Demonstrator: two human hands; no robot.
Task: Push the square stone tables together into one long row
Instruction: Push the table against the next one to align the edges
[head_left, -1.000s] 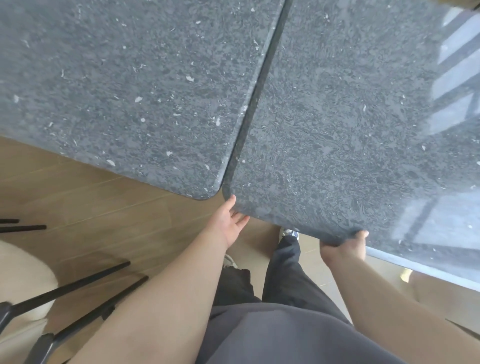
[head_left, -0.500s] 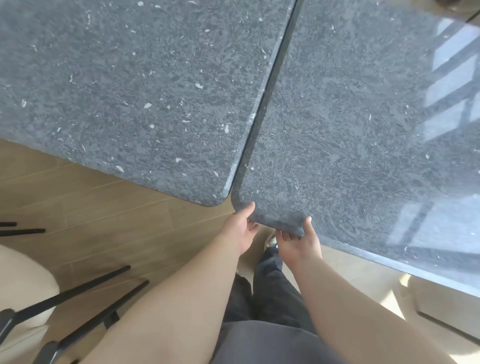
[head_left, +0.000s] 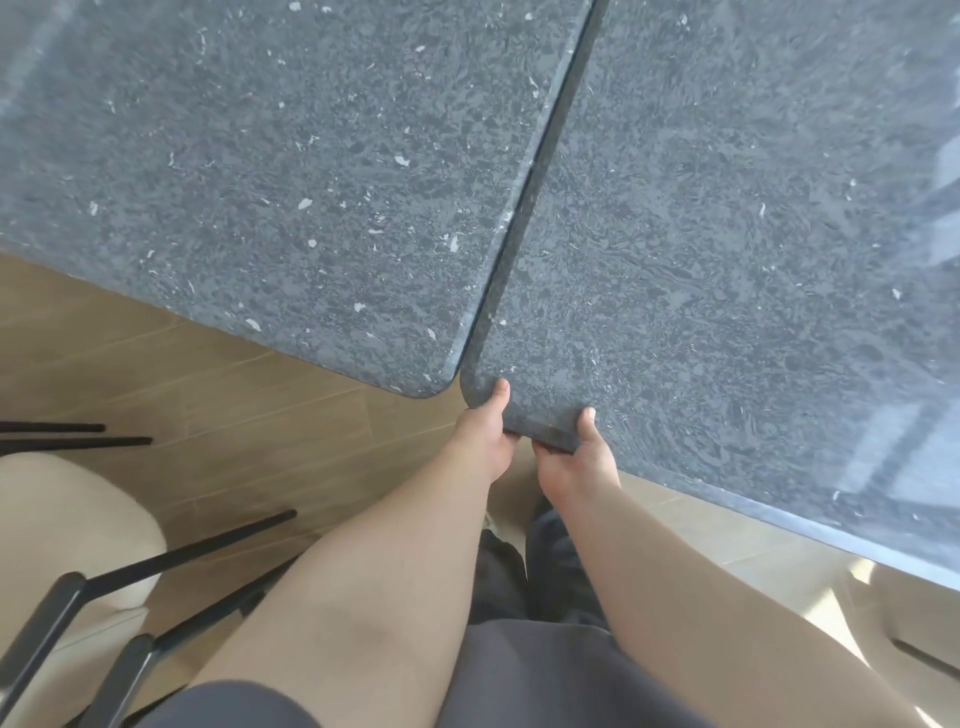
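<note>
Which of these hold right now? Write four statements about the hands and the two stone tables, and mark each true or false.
1. Both hands grip the near corner of the right table. True.
2. The left hand rests flat on the left table. False: it holds the right table's corner, thumb on top.
3. A narrow dark seam runs between the two tabletops. True.
4. The right hand hangs free. False: it clasps the table edge.

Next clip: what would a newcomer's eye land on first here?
Two speckled grey stone tabletops fill the upper frame, the left table and the right table, parted by a thin dark seam. At centre, the left hand and right hand grip the right table's near corner.
</note>
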